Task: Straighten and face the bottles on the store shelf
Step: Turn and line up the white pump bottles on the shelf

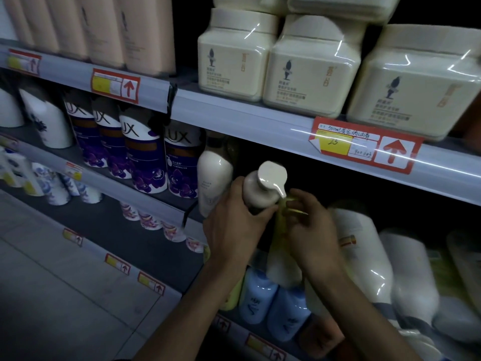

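Note:
A cream pump bottle (pixel 260 190) with a white pump head stands tilted at the front of the middle shelf. My left hand (pixel 234 220) is wrapped around its body. My right hand (pixel 311 225) pinches the yellow-green top of a second, pale bottle (pixel 282 267) just below the pump spout. Another cream bottle (pixel 213 175) stands upright to the left, touching my left hand. Larger white bottles (pixel 364 254) stand to the right, partly blurred.
Purple and white LUX bottles (pixel 145 157) line the shelf to the left. Cream jars (pixel 309 66) sit on the shelf above, over a red price tag (pixel 364 145). Blue bottles (pixel 257 295) stand on the shelf below. Grey floor tiles (pixel 65 295) lie at lower left.

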Demonstrator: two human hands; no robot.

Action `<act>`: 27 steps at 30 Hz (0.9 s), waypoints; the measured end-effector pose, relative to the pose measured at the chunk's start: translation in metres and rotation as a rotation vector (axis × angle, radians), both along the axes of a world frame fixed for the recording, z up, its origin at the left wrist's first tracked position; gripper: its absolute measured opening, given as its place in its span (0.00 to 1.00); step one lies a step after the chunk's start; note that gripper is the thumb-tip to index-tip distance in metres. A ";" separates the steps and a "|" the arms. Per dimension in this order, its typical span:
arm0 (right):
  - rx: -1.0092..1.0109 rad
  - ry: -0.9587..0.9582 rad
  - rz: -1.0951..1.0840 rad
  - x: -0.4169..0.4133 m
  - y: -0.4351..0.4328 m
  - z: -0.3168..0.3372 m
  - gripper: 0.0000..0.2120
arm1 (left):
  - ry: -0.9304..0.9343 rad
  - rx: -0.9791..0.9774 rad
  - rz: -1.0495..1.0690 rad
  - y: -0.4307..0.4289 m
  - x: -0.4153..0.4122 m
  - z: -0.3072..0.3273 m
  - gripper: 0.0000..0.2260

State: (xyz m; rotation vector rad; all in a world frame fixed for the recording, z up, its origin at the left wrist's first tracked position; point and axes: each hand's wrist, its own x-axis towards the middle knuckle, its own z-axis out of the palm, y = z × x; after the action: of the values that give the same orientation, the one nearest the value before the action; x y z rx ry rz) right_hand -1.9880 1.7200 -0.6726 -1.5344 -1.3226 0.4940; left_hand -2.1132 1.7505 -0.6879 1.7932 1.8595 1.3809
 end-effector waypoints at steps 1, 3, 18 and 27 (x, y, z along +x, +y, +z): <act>-0.034 -0.084 0.030 -0.001 0.008 -0.001 0.25 | -0.011 0.007 0.016 0.001 -0.001 0.002 0.30; -0.038 -0.225 0.073 -0.005 0.022 0.001 0.24 | -0.030 0.016 0.041 0.004 -0.004 0.006 0.28; -0.103 -0.355 0.004 -0.040 0.059 -0.002 0.19 | -0.340 -0.115 -0.134 0.004 -0.029 -0.005 0.17; -0.243 -0.384 -0.087 -0.048 0.067 0.011 0.24 | -0.432 -0.100 -0.281 -0.009 -0.031 -0.006 0.13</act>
State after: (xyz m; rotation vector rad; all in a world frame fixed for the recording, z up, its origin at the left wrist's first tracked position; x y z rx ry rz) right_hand -2.0364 1.7866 -0.6616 -1.9514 -1.5175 0.3226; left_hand -2.1446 1.7411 -0.6939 1.4896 1.3736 1.4020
